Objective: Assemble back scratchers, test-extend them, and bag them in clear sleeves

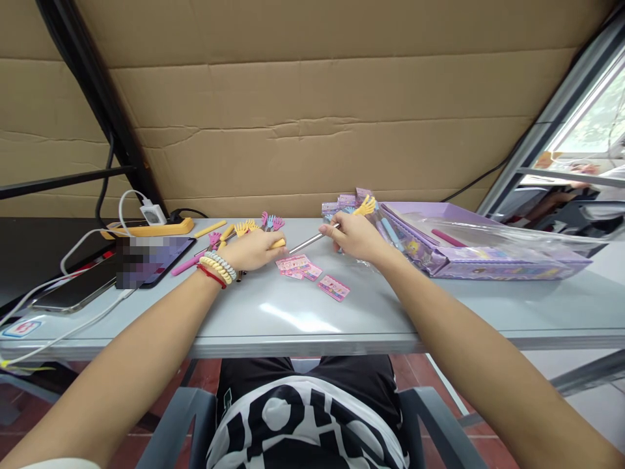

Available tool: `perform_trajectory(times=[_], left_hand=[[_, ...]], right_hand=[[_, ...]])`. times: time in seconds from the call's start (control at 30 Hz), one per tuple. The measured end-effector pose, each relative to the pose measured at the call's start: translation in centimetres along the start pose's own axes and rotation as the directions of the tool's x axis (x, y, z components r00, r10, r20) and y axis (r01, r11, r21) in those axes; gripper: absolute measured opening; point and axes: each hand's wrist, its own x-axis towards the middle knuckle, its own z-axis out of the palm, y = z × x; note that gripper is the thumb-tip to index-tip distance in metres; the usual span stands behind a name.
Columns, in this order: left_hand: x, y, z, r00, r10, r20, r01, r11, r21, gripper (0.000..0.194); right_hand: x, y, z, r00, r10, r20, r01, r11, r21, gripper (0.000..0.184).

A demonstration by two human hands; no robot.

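Observation:
A telescopic back scratcher (306, 243) is stretched between my two hands, its silver rod slanting up to the right. My left hand (251, 250), closed, grips its yellow handle end. Near the yellow hand-shaped tip (365, 206), my right hand (354, 234) is closed on the rod. Beside my left hand lie more back scratchers with pink, blue and yellow hand tips (271, 222), partly covered by that hand. Several pink printed cards (334, 288) lie on the table below the rod. Behind my right hand are packaged back scratchers (389, 229) with purple header cards.
A purple display box (439, 264) with clear plastic film stands at the right of the grey table (293, 319). On the left are phones (78, 290), white cables and a yellow power strip (161, 228). A cardboard wall (312, 117) closes off the back.

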Motion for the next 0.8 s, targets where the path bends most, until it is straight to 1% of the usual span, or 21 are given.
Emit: perform_trajectory(times=[0.13, 0.3, 0.47, 0.53, 0.67, 0.73, 0.8], left_hand=[[-0.2, 0.5, -0.3, 0.999, 0.045, 0.025, -0.044, 0.998, -0.037, 0.030], [-0.2, 1.1, -0.2, 0.998, 0.048, 0.041, -0.046, 0.997, -0.056, 0.035], [0.1, 1.3, 0.4, 0.999, 0.030, 0.040, -0.029, 0.999, -0.013, 0.038], [0.0, 1.4, 0.5, 1.000, 0.012, 0.011, -0.012, 1.000, 0.013, 0.038], [-0.2, 1.5, 0.4, 0.994, -0.017, -0.109, 0.018, 1.000, 0.014, 0.035], [-0.2, 1.4, 0.3, 0.987, -0.033, -0.157, 0.035, 0.999, 0.009, 0.035], [-0.2, 1.2, 0.3, 0.983, -0.052, -0.178, 0.058, 0.998, 0.029, 0.035]], right_hand=[[0.1, 0.0, 0.0, 0.998, 0.042, -0.046, -0.042, 0.999, 0.010, 0.039], [0.2, 0.2, 0.1, 0.996, 0.051, -0.076, -0.047, 0.998, 0.050, 0.041], [0.2, 0.2, 0.1, 0.995, 0.042, -0.090, -0.038, 0.998, 0.056, 0.040], [0.2, 0.2, 0.1, 0.995, 0.042, -0.088, -0.036, 0.997, 0.074, 0.039], [0.1, 0.2, 0.0, 0.998, 0.022, -0.061, -0.015, 0.994, 0.112, 0.036], [0.0, 0.1, 0.0, 1.000, 0.001, -0.030, 0.002, 0.995, 0.096, 0.033], [-0.2, 0.0, 0.0, 1.000, -0.009, 0.007, 0.008, 0.998, 0.068, 0.031]])
